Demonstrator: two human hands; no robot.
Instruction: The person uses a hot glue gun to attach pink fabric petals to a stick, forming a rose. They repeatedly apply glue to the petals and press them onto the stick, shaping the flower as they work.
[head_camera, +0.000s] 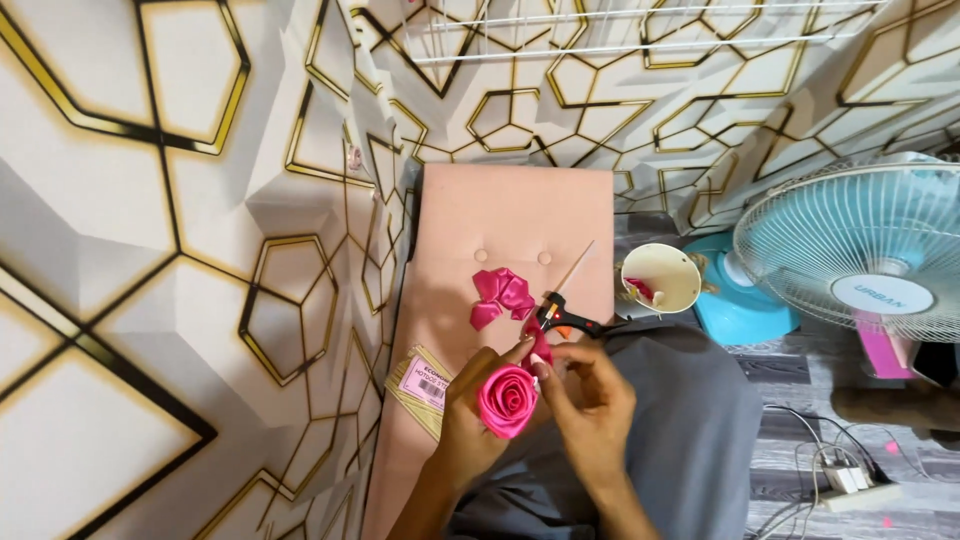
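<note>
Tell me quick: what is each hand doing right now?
Left hand: closed around the pink ribbon rose.
Right hand: fingertips pinching a pink petal at the rose's top edge.

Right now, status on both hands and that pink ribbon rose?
Left hand grips pink satin ribbon rose. Right hand pinches its top petal. Black glue gun lies just beyond, on the padded pink bench.

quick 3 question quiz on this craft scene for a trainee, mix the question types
1. True or false: both hands hold the pink ribbon rose.
2. What lies on the padded peach board just beyond the hands? A) loose pink ribbon petals B) scissors C) a book
3. Which side of the picture shows the pale blue table fan?

Key: 1 true, left hand and right hand pinch it. 2 A. 3 right.
</note>
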